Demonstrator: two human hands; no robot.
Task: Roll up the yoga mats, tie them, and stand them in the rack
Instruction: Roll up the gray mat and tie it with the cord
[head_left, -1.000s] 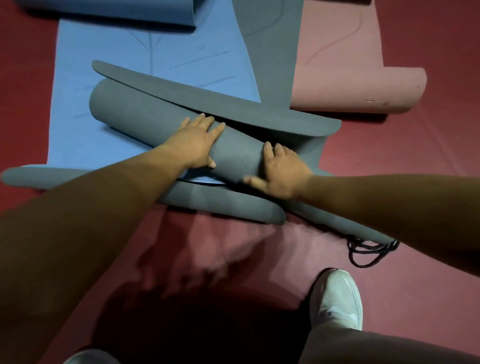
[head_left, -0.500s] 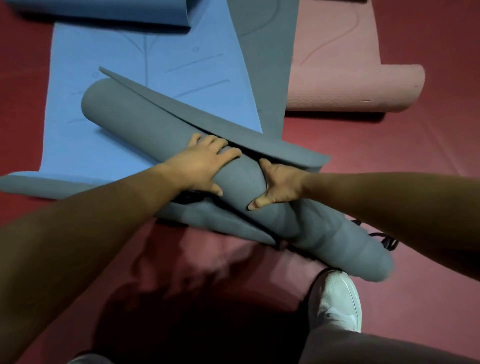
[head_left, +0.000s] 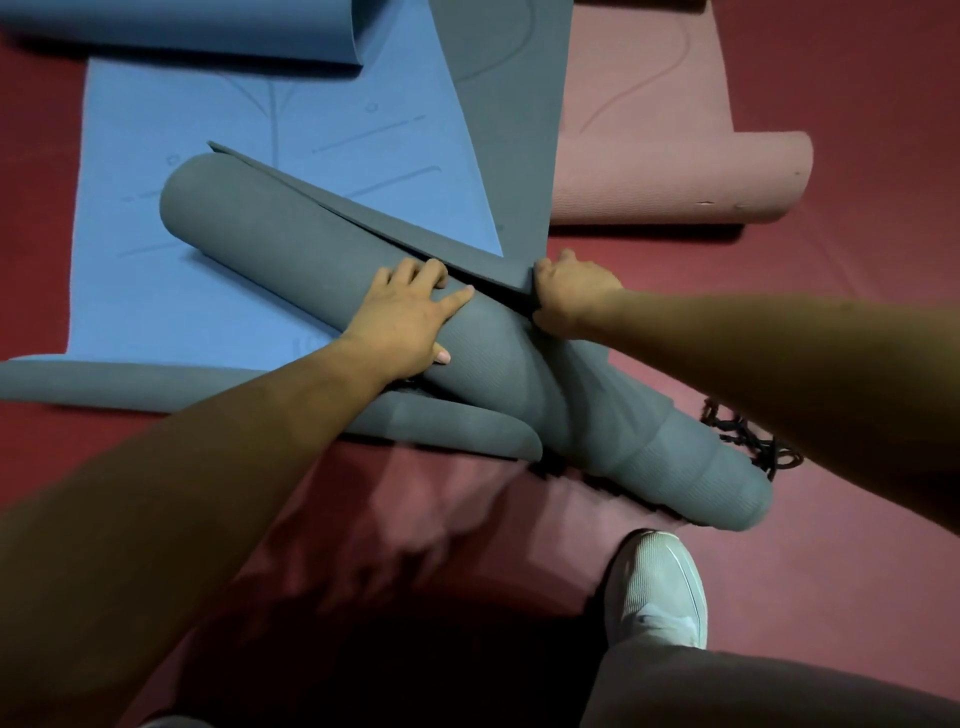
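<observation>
Grey rolled mat (head_left: 291, 244) across blue mat (head_left: 208, 130), left hand (head_left: 410, 319) flat on it, fingers straight, right hand (head_left: 571, 293) apparently gripping its loose flap, black cord (head_left: 748, 441) beside its near end.

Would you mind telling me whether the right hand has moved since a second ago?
Yes. The right hand has left the top of the grey roll and gone up to grip the loose flap, nearer the pink mat.
</observation>
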